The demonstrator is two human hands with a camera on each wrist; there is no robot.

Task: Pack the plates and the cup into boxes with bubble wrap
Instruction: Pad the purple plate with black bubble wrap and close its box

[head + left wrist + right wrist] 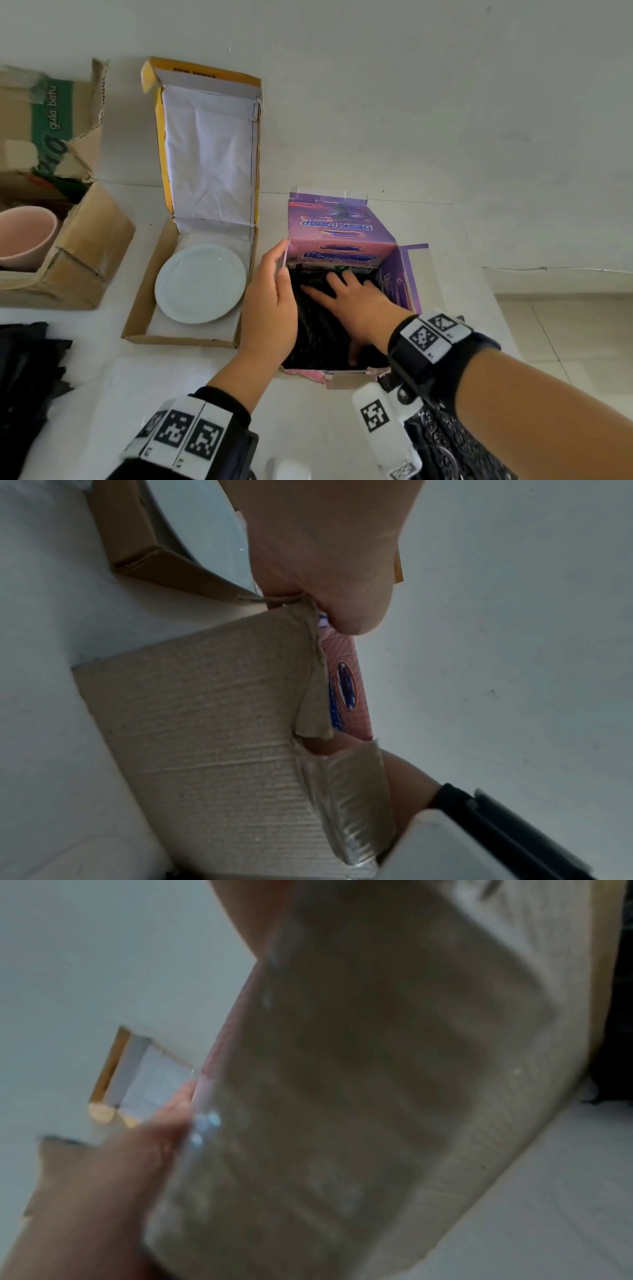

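**Bubble wrap pressed into the purple box while two pieces wait**

At far left the pink cup (24,236) sits upright in the brown carton (85,253), its flaps open, apparently parked there unwrapped; below it a dark heap of bubble wrap (27,383) lies on the white counter (102,394), near enough to draw from; next right, the white plate (200,283) lies flat and bare in the shallow yellow-edged box (144,308), whose lid stands propped up; it has no padding yet. The left hand (269,308) pinches the purple box (346,240) by its left side flap, thumb inside, likely to hold the mouth open and stop the box sliding; the right hand (352,298) reaches inside with fingers spread flat on the black bubble wrap lining (315,329), seemingly bedding it down so a dish lands on cushion.
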